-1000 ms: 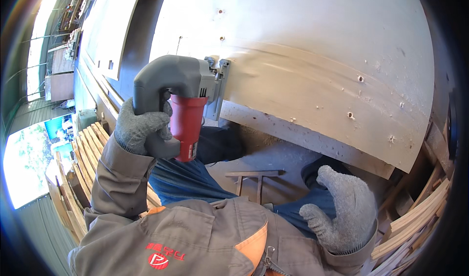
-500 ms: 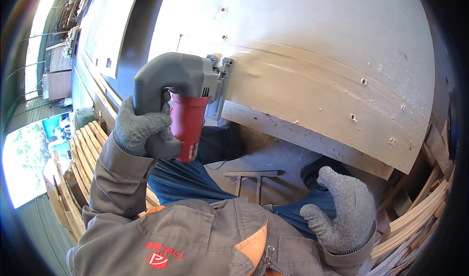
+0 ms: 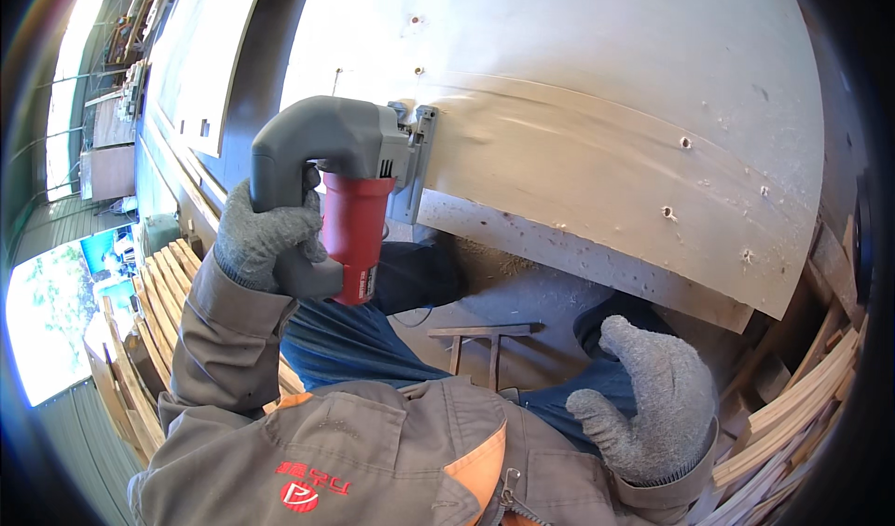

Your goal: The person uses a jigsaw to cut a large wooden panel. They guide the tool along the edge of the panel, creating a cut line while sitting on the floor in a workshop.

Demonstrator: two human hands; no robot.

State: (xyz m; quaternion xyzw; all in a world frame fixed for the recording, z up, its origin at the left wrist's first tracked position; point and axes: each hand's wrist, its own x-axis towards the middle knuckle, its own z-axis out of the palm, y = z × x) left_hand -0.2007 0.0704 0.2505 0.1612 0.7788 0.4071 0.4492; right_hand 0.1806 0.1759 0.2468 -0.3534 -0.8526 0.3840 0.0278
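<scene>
My left hand (image 3: 266,232), in a grey knit glove, wraps round the handle of a red and grey jigsaw (image 3: 354,232). The tool is turned sideways, its metal base plate upright against the near left edge of a large pale wooden board (image 3: 606,153). Where the blade meets the board is hidden. Several small holes and chips mark the board's surface. Over my right thigh hovers my right hand (image 3: 657,400), also gloved, with thumb and fingers apart and nothing in it.
Under the big board a second sheet (image 3: 559,246) juts out toward me. A small wooden frame (image 3: 485,331) lies on the floor between my legs, near some sawdust. Wooden strips (image 3: 158,307) are piled at left, and more strips (image 3: 792,409) at right.
The board and jigsaw appear slightly further left and up in the picture. My left hand keeps its hold; my right hand stays nearly in place, still open.
</scene>
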